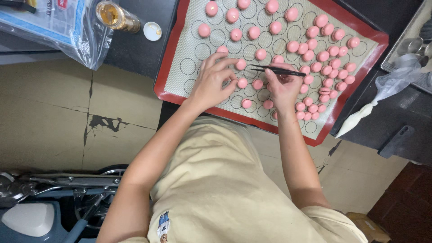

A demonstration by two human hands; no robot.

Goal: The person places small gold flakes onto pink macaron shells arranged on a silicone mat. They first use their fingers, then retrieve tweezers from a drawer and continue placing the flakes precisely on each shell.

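From my remote view, the left hand (211,83) has its grip narrowed on a small pink shell (241,83) on the baking mat (180,54) atop the dark desk (139,49), while the right hand (282,87) pinches black tweezers (276,70) just above the rows. I judge these shells light, brittle and easily crushed, so I'd take one gently by its rim, never on the dome. They look round, smooth and glossy pink, some sitting in printed circles, many crowded together toward the mat's right side.
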